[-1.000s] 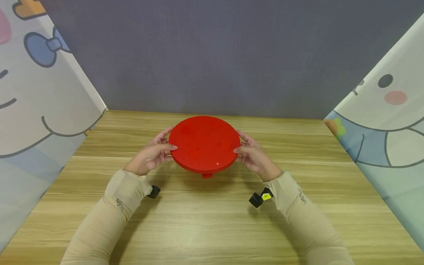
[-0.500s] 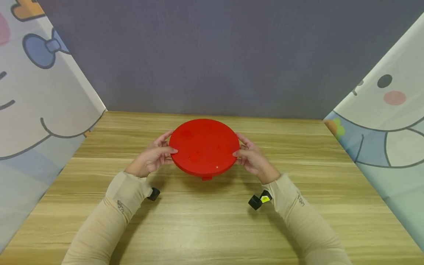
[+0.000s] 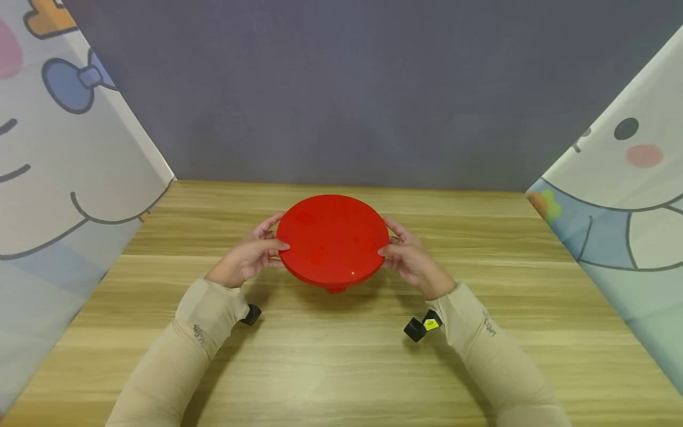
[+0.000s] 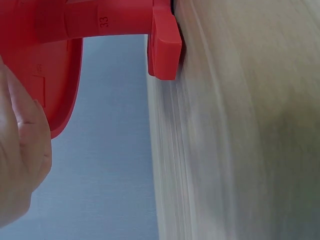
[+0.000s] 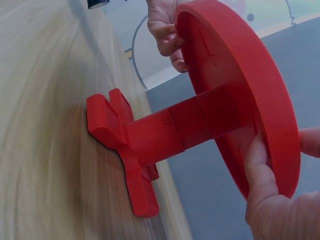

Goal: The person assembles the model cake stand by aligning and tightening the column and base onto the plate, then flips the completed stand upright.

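A small red pedestal table with a round top stands upright between both hands in the head view. My left hand holds the top's left rim, thumb above and fingers beneath. On the right rim, my right hand has the same grip. The right wrist view shows the stem under the top, ending in a base with several splayed feet right at the wooden surface. One foot also shows against the wood in the left wrist view. From above, the top hides most of the base.
The wooden tabletop spreads around the red piece and ends at a grey wall panel. Cartoon-printed sheets stand on either side. A black camera sits at the right wrist, another black camera at the left.
Both hands have lowered the red pedestal table slightly and brought it a little nearer to me. Less of its base shows below the front rim. Both grips stay the same.
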